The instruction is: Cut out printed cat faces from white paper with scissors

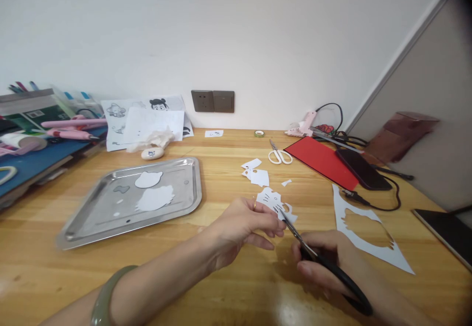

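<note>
A metal tray (96,215) at the left of the frame holds 2 big white cutouts (155,199). Near the middle, the left hand (243,222) is by a paper scrap (270,198); I can't tell if its fingers pinch anything. At lower right, the right hand (345,248) is wrapped around black scissors (310,251).

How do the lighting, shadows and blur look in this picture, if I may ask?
Head view: soft light on the plain white wall, pale reflections in the rectangular silver metal tray, a faint shadow on the yellow wooden table; head view again: bare right hand slightly blurred, upper right corner dark.
</note>
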A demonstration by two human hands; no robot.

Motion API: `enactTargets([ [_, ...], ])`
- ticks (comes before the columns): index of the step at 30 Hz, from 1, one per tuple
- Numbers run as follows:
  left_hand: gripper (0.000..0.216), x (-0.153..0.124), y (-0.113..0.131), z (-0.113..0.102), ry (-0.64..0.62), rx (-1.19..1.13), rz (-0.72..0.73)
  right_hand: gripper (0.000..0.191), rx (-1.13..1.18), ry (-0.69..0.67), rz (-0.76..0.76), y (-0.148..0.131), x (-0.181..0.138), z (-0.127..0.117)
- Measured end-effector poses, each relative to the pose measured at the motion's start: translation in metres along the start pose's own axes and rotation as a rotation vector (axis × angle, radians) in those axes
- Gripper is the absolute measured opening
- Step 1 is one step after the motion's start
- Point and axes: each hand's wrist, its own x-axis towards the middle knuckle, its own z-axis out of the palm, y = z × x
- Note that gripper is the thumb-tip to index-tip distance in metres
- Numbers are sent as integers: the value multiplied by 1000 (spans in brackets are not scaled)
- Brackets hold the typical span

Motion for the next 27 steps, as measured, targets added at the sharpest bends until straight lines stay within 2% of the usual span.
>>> enactTargets([
  [20,7,3,3,-5,-50,-2,-32,25,-161,41,-23,-5,-2,1],
  [27,6,3,3,-6,-41,7,-30,25,-126,41,-14,-5,-2,0],
])
